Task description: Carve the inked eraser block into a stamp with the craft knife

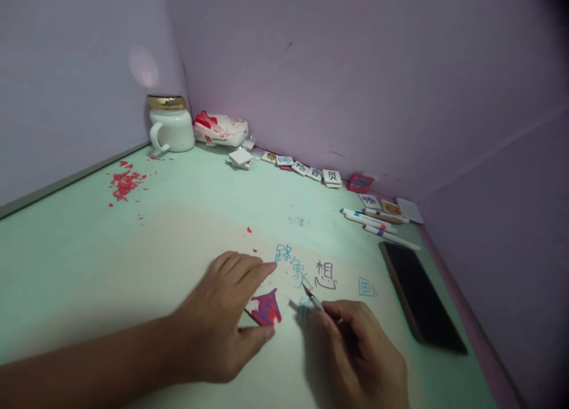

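My left hand [222, 320] lies flat on the pale green table [186, 219], fingers stretched out, with the thumb and index finger on either side of a small red and purple piece [267, 308] and pressing at its edges. To the right of it my right hand [360, 350] is closed round a thin craft knife [313, 299]. The blade tip points up and left toward blue and black characters [306, 269] written on the tabletop, just right of the red piece.
A black phone [420, 296] lies at the right. Several marker pens [377, 222] and a row of small character tiles [306, 169] line the back wall. A white mug with a gold lid [169, 124], a snack bag [221, 128] and red scraps [125, 182] sit at back left.
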`<state>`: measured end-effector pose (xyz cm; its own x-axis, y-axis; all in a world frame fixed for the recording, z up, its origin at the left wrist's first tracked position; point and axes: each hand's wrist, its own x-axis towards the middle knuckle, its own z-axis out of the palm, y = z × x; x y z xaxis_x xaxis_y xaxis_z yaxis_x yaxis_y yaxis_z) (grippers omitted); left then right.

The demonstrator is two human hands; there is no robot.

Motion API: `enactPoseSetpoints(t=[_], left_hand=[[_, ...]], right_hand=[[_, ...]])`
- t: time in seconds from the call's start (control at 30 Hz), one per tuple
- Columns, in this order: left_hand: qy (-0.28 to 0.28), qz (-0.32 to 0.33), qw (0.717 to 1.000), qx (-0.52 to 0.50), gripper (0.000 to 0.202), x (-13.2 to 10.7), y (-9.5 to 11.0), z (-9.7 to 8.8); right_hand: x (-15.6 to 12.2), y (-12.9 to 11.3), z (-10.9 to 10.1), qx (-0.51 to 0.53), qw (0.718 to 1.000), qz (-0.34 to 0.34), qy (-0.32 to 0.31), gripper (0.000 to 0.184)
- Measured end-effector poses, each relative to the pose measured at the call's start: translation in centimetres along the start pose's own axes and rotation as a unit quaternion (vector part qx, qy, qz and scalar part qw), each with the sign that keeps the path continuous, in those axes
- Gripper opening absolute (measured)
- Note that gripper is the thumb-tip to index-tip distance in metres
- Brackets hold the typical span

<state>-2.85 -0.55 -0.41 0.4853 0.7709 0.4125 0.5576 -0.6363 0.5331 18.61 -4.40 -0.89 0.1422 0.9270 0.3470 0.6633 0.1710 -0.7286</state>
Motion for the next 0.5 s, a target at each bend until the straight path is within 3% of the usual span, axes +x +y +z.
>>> enactPoseSetpoints(t=[0.27, 0.5], left_hand=[[-0.047, -0.021, 0.998, 0.026, 0.061, 0.24, 0.56, -0.30], [-0.045, -0.018, 0.999, 0.013, 0.054, 0.40, 0.57, -0.28]], right_hand=[[-0.11, -0.46, 0.26, 0.024, 1.000, 0.005, -0.016, 0.018], [-0.37, -0.56, 0.49, 0.029, 0.999, 0.026, -0.020, 0.019]])
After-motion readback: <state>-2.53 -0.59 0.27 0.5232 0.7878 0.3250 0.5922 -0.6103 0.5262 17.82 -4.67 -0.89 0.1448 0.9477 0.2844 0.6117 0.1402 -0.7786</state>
